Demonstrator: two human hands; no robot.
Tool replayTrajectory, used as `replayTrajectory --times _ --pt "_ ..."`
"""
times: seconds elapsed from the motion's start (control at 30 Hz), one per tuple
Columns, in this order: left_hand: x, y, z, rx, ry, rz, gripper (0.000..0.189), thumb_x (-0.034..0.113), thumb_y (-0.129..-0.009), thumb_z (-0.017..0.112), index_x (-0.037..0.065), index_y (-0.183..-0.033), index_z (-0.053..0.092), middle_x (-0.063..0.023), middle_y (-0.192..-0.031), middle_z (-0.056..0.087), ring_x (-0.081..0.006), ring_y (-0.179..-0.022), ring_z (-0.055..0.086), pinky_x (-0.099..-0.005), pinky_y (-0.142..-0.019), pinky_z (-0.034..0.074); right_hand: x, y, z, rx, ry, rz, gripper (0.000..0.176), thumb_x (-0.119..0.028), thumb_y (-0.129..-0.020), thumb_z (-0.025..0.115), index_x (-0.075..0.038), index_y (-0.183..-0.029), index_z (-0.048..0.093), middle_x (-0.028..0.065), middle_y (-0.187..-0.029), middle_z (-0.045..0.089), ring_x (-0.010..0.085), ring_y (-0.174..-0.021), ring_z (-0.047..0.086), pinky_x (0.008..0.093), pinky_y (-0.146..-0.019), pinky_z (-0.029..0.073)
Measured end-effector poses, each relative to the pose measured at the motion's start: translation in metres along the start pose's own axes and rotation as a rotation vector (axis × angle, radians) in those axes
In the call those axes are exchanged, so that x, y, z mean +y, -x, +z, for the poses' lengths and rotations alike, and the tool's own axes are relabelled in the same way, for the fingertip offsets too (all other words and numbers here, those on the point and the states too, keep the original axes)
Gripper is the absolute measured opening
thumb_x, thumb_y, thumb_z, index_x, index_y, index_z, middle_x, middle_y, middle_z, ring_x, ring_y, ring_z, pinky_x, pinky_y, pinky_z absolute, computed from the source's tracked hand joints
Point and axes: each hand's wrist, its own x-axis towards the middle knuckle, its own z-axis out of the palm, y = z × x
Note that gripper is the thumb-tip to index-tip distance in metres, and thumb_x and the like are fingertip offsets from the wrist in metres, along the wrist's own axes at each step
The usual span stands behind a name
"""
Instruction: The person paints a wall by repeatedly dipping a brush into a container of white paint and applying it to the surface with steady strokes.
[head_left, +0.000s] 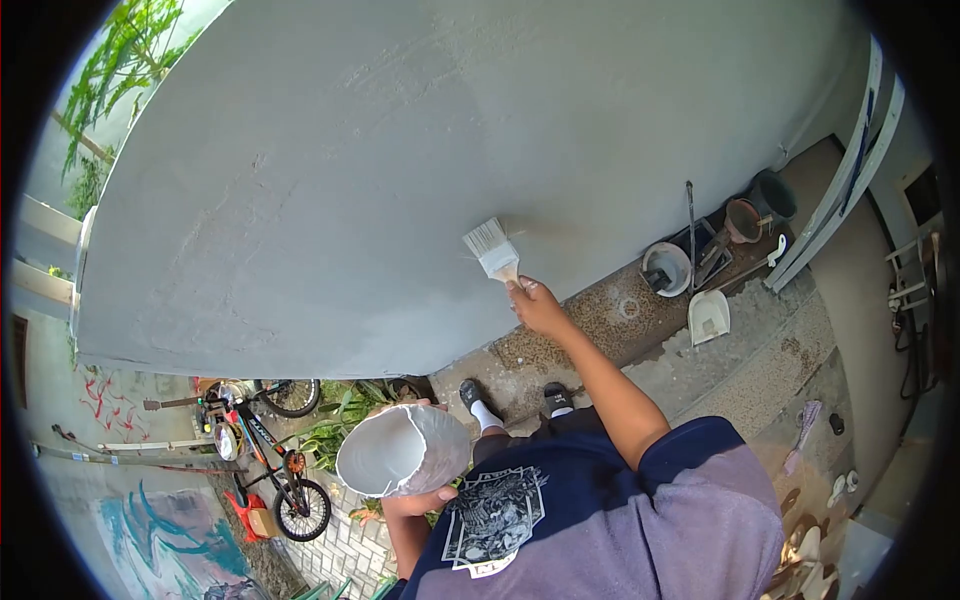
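My right hand [538, 306] is closed round the handle of a wide paintbrush [494, 250]. The bristles point up and left, overlapping the grey wall [400, 190] in this view. Pale paint coats the bristles and the ferrule. Low on the left, my left hand [425, 500] grips a paint bucket [445, 450], with fingers showing at its far rim and the thumb at its near side. The bucket is tilted, its mouth toward the left, and its inside is coated white.
At the wall's foot on the right are a white bucket [667, 268], a dustpan [709, 317] and dark pots [772, 196]. A white metal frame [840, 190] stands beyond them. To the left are a bicycle [275, 455] and green plants [345, 415]. My shoes [475, 395] are on the concrete.
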Motion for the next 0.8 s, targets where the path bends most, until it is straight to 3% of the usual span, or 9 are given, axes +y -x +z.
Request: replayTrajectory --times 0.1,0.2,0.33,0.43,0.53,0.6,0.63,0.7,0.8 --pt "0.005 -0.003 0.006 -0.058 -0.131 -0.024 0.123 0.052 -0.060 0.095 0.001 -0.151 0.030 -0.0171 -0.145 0.045 -0.0356 -0.132 0.051 -0.0505 -0.106 0.045 -0.068 0.010 0.010 -0.056 -0.085 -0.191 0.030 -0.035 -0.107 0.051 -0.006 -0.106 0.060 -0.0047 -0.064 0.046 0.0054 -0.056 0.041 0.0241 -0.051 0.038" --pt "0.007 -0.004 0.005 -0.132 -0.161 -0.131 0.122 0.051 -0.060 0.095 0.001 -0.151 0.030 -0.0168 -0.146 0.045 -0.0358 -0.133 0.051 -0.0511 -0.107 0.045 -0.096 0.003 0.016 -0.086 -0.132 -0.254 0.031 -0.035 -0.108 0.049 -0.007 -0.108 0.062 -0.0048 -0.066 0.046 0.0046 -0.058 0.042 0.0227 -0.053 0.038" --pt "0.001 -0.010 0.009 -0.172 -0.143 -0.085 0.123 0.049 -0.060 0.095 0.001 -0.152 0.030 -0.0169 -0.148 0.043 -0.0362 -0.134 0.050 -0.0518 -0.107 0.045 -0.066 -0.032 0.009 -0.077 -0.064 -0.185 0.038 -0.040 -0.107 0.049 -0.004 -0.106 0.063 -0.0003 -0.068 0.050 0.0083 -0.061 0.046 0.0273 -0.057 0.043" --pt "-0.008 -0.010 0.004 -0.152 -0.110 -0.062 0.123 0.048 -0.060 0.096 0.001 -0.152 0.029 -0.0174 -0.150 0.042 -0.0367 -0.135 0.049 -0.0521 -0.107 0.045 -0.002 -0.063 0.005 0.133 0.272 -0.385 0.044 -0.044 -0.108 0.045 -0.004 -0.103 0.062 -0.0006 -0.068 0.053 0.0101 -0.059 0.049 0.0290 -0.057 0.044" --pt "-0.016 -0.003 -0.006 -0.131 -0.124 -0.069 0.123 0.048 -0.061 0.095 0.001 -0.153 0.028 -0.0178 -0.151 0.042 -0.0362 -0.134 0.050 -0.0522 -0.107 0.045 0.049 -0.065 -0.010 0.225 0.393 -0.293 0.050 -0.049 -0.106 0.045 -0.002 -0.104 0.063 -0.0002 -0.068 0.055 0.0137 -0.063 0.053 0.0307 -0.064 0.046" --pt "-0.018 0.000 -0.014 -0.144 -0.178 -0.113 0.122 0.047 -0.062 0.095 0.000 -0.153 0.028 -0.0181 -0.150 0.042 -0.0359 -0.134 0.050 -0.0512 -0.107 0.045 0.075 -0.068 -0.019 0.217 0.429 -0.089 0.054 -0.049 -0.105 0.043 -0.001 -0.117 0.065 0.0228 -0.088 0.071 0.0387 -0.084 0.069 0.0443 -0.079 0.051" --pt "-0.017 -0.001 -0.015 -0.141 -0.178 -0.107 0.122 0.047 -0.062 0.095 0.000 -0.153 0.028 -0.0181 -0.150 0.042 -0.0359 -0.134 0.050 -0.0512 -0.107 0.045 0.082 -0.071 -0.023 0.214 0.431 -0.095 0.054 -0.049 -0.105 0.043 -0.001 -0.117 0.065 0.0228 -0.088 0.071 0.0387 -0.084 0.069 0.0443 -0.079 0.051" --pt "-0.015 0.001 -0.016 -0.105 -0.151 -0.093 0.102 0.030 -0.058 0.099 0.000 -0.140 0.045 -0.0125 -0.130 0.058 -0.0246 -0.117 0.058 -0.0416 -0.098 0.048 0.099 -0.074 -0.031 0.199 0.389 0.125 0.053 -0.049 -0.104 0.047 0.001 -0.106 0.065 0.0210 -0.074 0.067 0.0358 -0.065 0.066 0.0466 -0.063 0.051" --pt "0.009 0.005 -0.002 -0.059 -0.066 -0.277 0.095 0.028 -0.060 0.098 0.000 -0.137 0.049 -0.0117 -0.126 0.060 -0.0245 -0.114 0.059 -0.0417 -0.097 0.049 0.137 -0.071 -0.056 0.245 0.136 0.612 0.052 -0.047 -0.104 0.050 0.000 -0.086 0.059 0.0118 -0.060 0.057 0.0248 -0.042 0.049 0.0422 -0.039 0.034"
